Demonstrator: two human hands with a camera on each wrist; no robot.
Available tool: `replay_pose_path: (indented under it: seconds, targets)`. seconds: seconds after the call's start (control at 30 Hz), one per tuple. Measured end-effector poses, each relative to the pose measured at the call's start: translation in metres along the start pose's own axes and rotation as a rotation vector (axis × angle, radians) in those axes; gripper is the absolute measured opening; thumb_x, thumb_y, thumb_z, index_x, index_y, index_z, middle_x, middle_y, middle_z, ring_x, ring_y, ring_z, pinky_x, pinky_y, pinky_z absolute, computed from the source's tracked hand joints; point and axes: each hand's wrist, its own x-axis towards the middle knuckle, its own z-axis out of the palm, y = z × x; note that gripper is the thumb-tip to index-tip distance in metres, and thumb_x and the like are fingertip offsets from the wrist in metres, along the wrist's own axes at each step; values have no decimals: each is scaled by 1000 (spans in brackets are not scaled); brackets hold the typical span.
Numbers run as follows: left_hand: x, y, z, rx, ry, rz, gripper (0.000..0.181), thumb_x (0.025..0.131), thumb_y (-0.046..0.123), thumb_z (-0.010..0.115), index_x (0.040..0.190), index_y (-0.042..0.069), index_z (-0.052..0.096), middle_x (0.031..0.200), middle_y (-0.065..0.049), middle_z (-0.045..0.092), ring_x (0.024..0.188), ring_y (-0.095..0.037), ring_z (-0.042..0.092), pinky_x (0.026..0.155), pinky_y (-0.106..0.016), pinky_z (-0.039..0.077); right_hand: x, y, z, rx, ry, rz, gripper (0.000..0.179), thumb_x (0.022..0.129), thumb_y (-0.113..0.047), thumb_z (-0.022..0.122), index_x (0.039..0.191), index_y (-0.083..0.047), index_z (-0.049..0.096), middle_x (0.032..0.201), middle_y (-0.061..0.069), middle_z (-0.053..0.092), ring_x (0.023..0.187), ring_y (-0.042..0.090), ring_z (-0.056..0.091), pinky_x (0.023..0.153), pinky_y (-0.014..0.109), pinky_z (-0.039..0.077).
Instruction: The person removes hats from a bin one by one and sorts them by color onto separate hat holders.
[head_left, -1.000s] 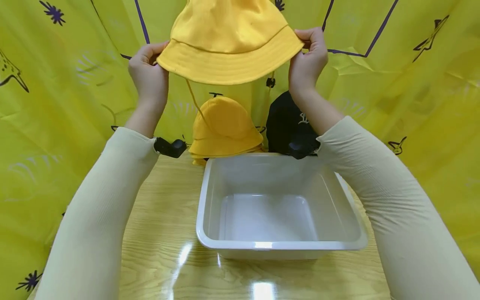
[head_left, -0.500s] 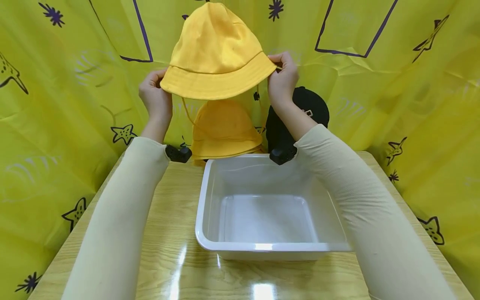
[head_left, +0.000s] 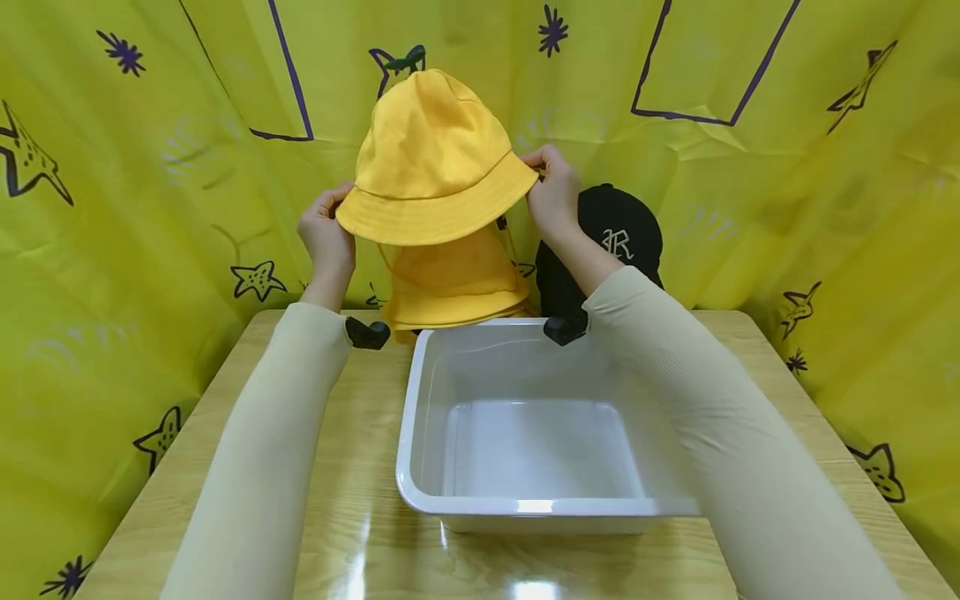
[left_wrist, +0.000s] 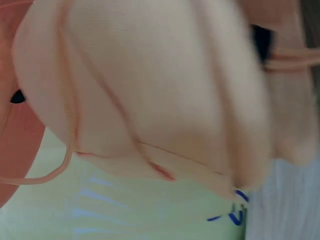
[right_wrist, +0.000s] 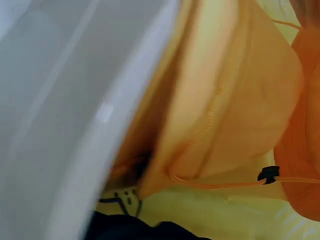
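Observation:
A yellow bucket hat [head_left: 435,150] with a small green sprig on top hangs in the air, crown up. My left hand [head_left: 330,237] pinches its brim at the left edge, and my right hand [head_left: 555,200] pinches the brim on the right. Thin chin cords dangle beneath it; one black cord stopper [right_wrist: 269,174] shows in the right wrist view. Directly below and behind, a stack of yellow bucket hats [head_left: 457,292] sits on the table, its top crown partly hidden by the held brim. The left wrist view shows the stacked hat [left_wrist: 150,90] close up, blurred.
A light grey plastic basin [head_left: 408,417] with nothing in it stands in front of the stack, its right side behind my right sleeve. A black cap [head_left: 618,250] with a pale letter stands behind my right forearm. A yellow patterned curtain [head_left: 750,208] surrounds the wooden table [head_left: 345,467].
Both hands have lowered the yellow bucket hat from the top of the view toward the stack. My right hand has moved left and my left hand slightly right, still gripping the brim.

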Motion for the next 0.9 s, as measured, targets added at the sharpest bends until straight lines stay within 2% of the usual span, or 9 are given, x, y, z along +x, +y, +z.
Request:
replay_pose_path:
  seconds: [0.1,0.17,0.23,0.33,0.4,0.53,0.63,0.73,0.9]
  targets:
    - [3,0,4,7,-7,50,14,85,-11,61,81,-5,74,86,-12,70,101,-24,65,89,-24,50,4,0,1,-3,-3,-9,12,93,-6,55,101,0,62,106,13,65,99,23,60,68,20,40]
    - [4,-1,4,-20,-15,21,15,85,-11,60,82,-6,73,89,-14,68,108,-26,61,92,-25,49,6,2,2,-39,-38,-4,11,92,-3,55,100,0,61,103,14,65,94,23,59,69,20,40]
    - [3,-5,-1,-13,-9,-49,17,87,-11,57,83,-6,73,93,-14,66,110,-26,60,91,-26,50,6,6,3,-89,-116,16,11,91,0,53,99,1,60,99,14,63,87,23,56,67,21,39]
    - [-2,-15,-14,153,-7,-155,17,90,-7,56,91,-5,73,99,-12,64,102,-23,61,85,-25,52,2,14,4,-193,-262,60,11,88,2,53,97,0,59,91,12,59,78,22,50,64,24,37]
    - [-5,-21,-23,311,-39,-180,17,91,-4,56,101,-5,71,105,-12,64,99,-20,61,84,-24,52,-1,20,3,-241,-325,76,9,87,2,54,95,0,59,89,11,57,75,22,48,63,25,37]
    - [-10,-29,-38,623,-141,-142,22,93,3,57,111,-5,67,111,-15,63,97,-17,59,82,-22,51,-8,28,4,-282,-379,55,8,84,3,59,93,1,59,88,13,57,75,25,48,63,28,36]
    - [-15,-33,-48,915,-242,-74,21,95,3,53,103,-5,70,98,-18,64,79,-18,55,67,-21,46,-14,33,7,-322,-462,51,8,85,2,61,93,1,59,89,14,58,77,26,49,64,28,37]
    - [-21,-37,-58,1127,-366,11,22,94,-1,47,97,-7,68,85,-21,62,67,-23,48,59,-28,37,-20,37,8,-389,-545,34,8,85,2,58,92,0,58,89,14,58,79,26,50,66,30,39]
    - [-28,-43,-67,1219,-507,122,21,92,-3,50,105,-7,67,94,-25,67,76,-34,60,65,-38,46,-26,43,2,-449,-572,-20,9,85,4,53,91,1,58,86,15,57,80,28,52,68,33,41]
